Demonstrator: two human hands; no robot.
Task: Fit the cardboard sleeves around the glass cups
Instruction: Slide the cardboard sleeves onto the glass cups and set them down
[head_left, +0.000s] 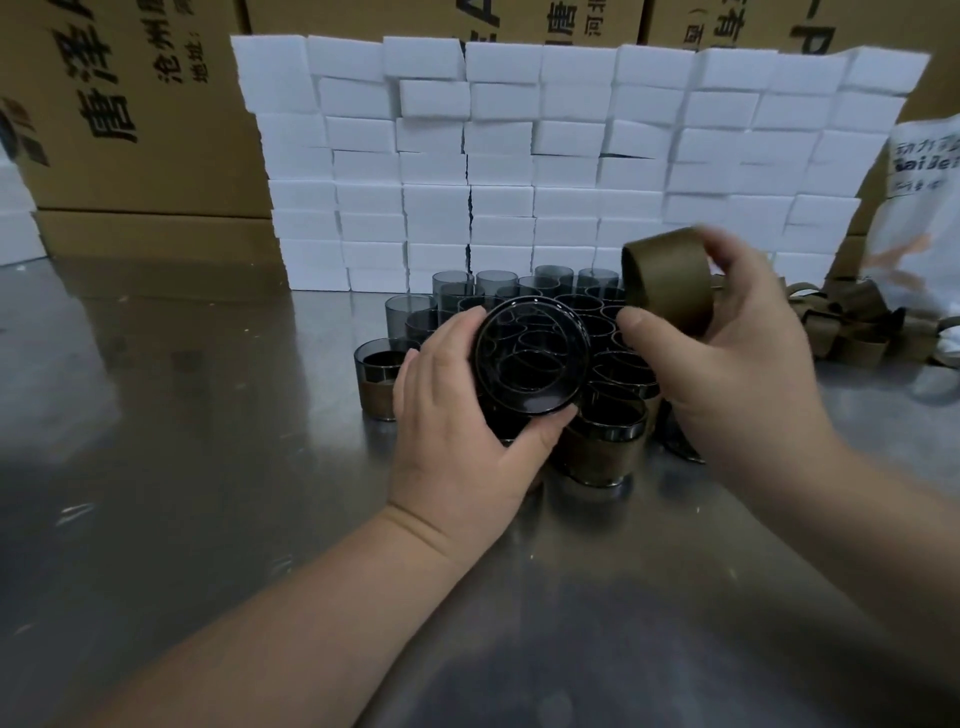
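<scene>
My left hand (457, 426) grips a dark smoked glass cup (530, 358), tilted so its round end faces me. Just to its upper right, my right hand (727, 353) pinches a brown cardboard sleeve (667, 280), a curved band held apart from the cup. Behind and below the held cup stand several bare dark glass cups (498, 286) in a cluster. A cup wearing a sleeve (376, 382) stands at the left of the cluster. Another sleeved cup (608, 441) stands at the front.
A pile of loose brown sleeves (841, 322) lies at the right on the steel table (182, 415). A wall of white foam blocks (545, 156) stands behind the cups, with printed cardboard boxes (130, 104) behind it. A white plastic bag (924, 218) sits far right.
</scene>
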